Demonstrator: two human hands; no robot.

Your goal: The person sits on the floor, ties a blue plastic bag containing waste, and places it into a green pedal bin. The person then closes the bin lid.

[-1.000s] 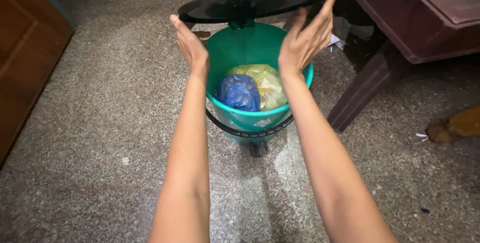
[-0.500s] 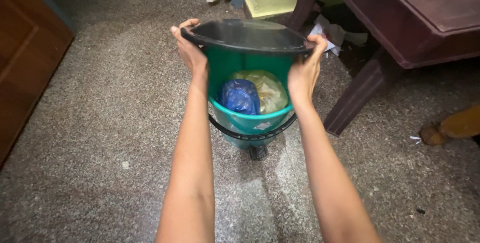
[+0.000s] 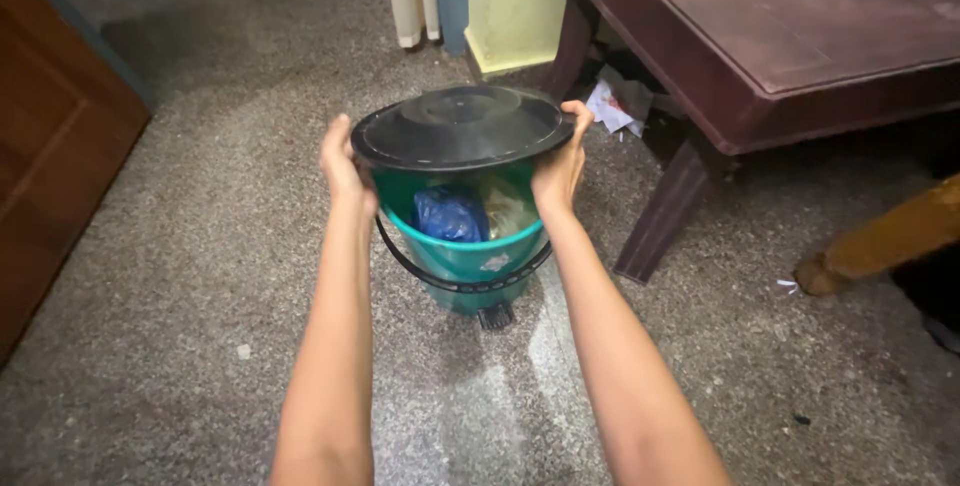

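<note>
Round black plastic lid point(image 3: 462, 128), shallow-domed with a raised centre disc, sits just above the mouth of the teal plastic pedal bin point(image 3: 468, 256), tilted so its near edge is higher; a gap shows on the near side. Left hand point(image 3: 342, 161) curled against the lid's left rim, right hand point(image 3: 560, 161) gripping the right rim, fingers over the top edge. Both hands closed on the lid, arms extended. Inside the bin: crumpled blue plastic bag point(image 3: 450, 214) beside a pale yellowish bag point(image 3: 505, 208). Thin black wire-like handle point(image 3: 455, 281) hangs round the bin's front; small black pedal point(image 3: 496, 317) at its base. Floor point(image 3: 200, 276) is speckled grey stone, matte, open to the left and front. Dark brown wooden desk point(image 3: 790, 36) stands close on the right, its slanted leg point(image 3: 665, 211) near the bin. Brown wooden door panel point(image 3: 50, 166) at far left.
</note>
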